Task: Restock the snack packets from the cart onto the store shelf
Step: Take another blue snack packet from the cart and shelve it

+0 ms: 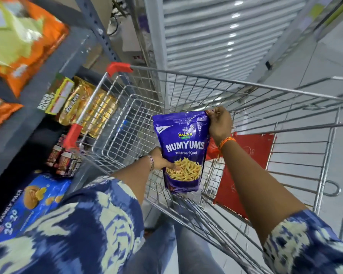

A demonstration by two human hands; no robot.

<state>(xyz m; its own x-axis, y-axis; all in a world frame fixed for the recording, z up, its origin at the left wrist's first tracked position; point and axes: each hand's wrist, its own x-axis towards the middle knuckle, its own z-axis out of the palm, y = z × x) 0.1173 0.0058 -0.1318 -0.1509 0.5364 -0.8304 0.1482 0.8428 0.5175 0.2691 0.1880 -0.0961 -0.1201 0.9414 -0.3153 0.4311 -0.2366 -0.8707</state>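
Purple snack packet, held upright above the wire cart.
Right hand pinches its top corner; left hand grips its lower edge. Cart basket: red card only; shelf left of cart.

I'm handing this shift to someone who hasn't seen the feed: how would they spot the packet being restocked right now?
Find the wire shopping cart with red corner guards, parked beside the dark shelf. Held above its basket is the purple packet, the right hand pinching its top corner and the left hand gripping its lower edge. It is the only purple pouch, lettered NUMYUMS over a picture of yellow sticks.
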